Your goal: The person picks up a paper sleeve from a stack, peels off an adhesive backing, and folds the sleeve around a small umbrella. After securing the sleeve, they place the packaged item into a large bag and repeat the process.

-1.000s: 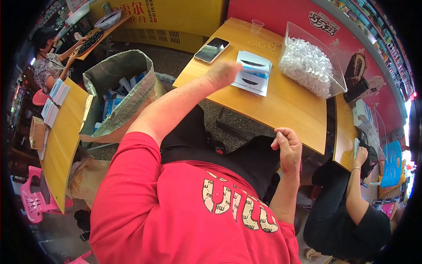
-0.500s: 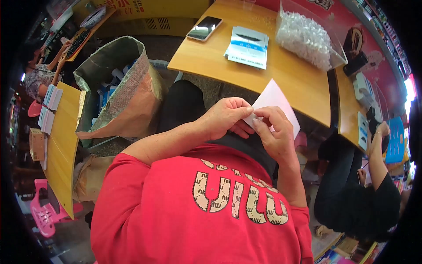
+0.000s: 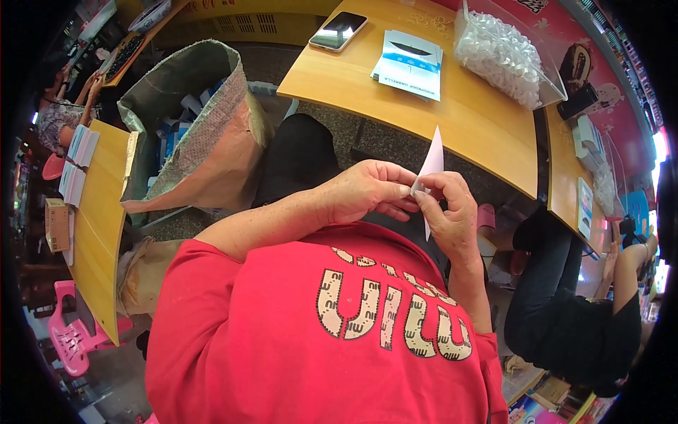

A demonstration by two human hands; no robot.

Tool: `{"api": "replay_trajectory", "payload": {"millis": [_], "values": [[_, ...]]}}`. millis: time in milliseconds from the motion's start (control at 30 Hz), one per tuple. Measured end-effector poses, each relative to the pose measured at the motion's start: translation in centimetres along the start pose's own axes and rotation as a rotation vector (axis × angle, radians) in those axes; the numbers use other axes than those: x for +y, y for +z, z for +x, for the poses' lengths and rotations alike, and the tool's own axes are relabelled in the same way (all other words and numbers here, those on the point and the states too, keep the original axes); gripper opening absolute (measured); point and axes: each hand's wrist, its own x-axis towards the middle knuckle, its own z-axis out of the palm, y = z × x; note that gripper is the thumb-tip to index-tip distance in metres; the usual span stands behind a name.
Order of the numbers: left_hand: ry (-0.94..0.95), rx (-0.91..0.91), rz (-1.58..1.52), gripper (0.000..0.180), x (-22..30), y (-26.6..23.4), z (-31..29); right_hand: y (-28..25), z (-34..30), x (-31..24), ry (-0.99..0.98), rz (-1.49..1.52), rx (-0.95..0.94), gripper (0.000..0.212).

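Holding the white card (image 3: 431, 164) edge-on above your lap, you keep it clear of the table (image 3: 487, 134), which lets both hands work its lower end. Your left hand (image 3: 367, 192) pinches that end between thumb and fingertips; your right hand (image 3: 452, 215) grips it from the other side, fingers curled, thumb against the card. Both forearms are bent inward, hands touching in front of your chest. On the table lie a stack of blue-and-white packets (image 3: 411, 63), a phone (image 3: 339, 31) and a clear bag (image 3: 498, 53).
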Motion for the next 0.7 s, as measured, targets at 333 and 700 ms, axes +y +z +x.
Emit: {"api": "replay_trajectory", "payload": {"millis": [333, 700], "values": [[0.033, 0.104, 0.163, 0.025, 0.06, 0.36, 0.36, -0.1, -0.38, 0.92, 0.001, -0.027, -0.019, 0.011], [0.075, 0.096, 0.37, 0.023, -0.3, 0.32, 0.45, -0.12, -0.39, 0.99, 0.105, -0.052, -0.024, 0.01]]}}
